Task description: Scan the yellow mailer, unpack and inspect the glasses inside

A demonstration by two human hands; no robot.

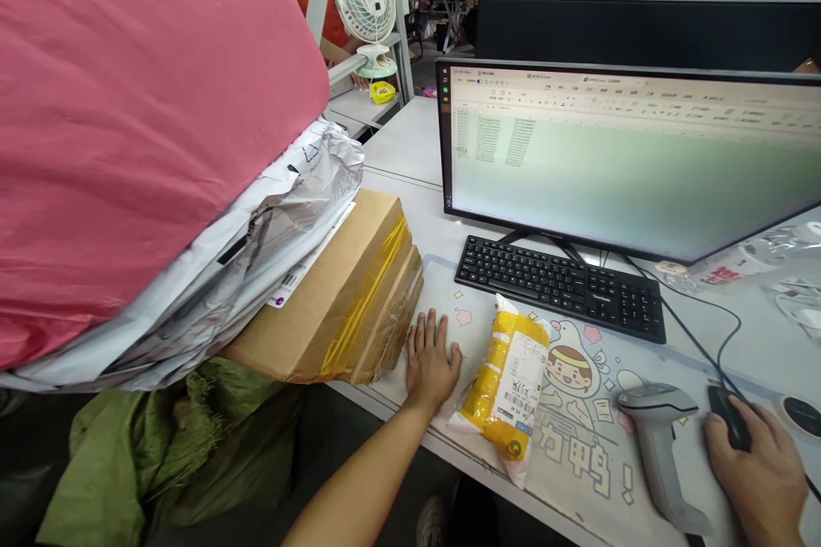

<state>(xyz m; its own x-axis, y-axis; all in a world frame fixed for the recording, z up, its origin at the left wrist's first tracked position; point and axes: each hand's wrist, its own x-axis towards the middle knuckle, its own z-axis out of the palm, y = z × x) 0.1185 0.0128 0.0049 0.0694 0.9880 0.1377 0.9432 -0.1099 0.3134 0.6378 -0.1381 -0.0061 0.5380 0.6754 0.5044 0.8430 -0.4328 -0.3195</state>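
My left hand (434,366) lies flat on the desk mat, fingers spread, between a stack of cardboard boxes (346,291) and a yellow parcel (506,385) with a white shipping label. It holds nothing. At the lower right, my right hand (757,453) is wrapped over a black computer mouse (729,417). Just left of that hand a grey barcode scanner (660,444) lies on the printed desk mat (583,444). Behind the parcel is a black keyboard (558,282), and beyond it a monitor (616,154) displays a spreadsheet.
A big pink wrapped package (147,120) and grey-white plastic mailers (282,214) rest on the boxes, overhanging the desk's left edge. Below them lies a green woven sack (160,453). Clear plastic packaging (750,261) sits right of the keyboard. A person in orange stands behind a small fan (365,0).
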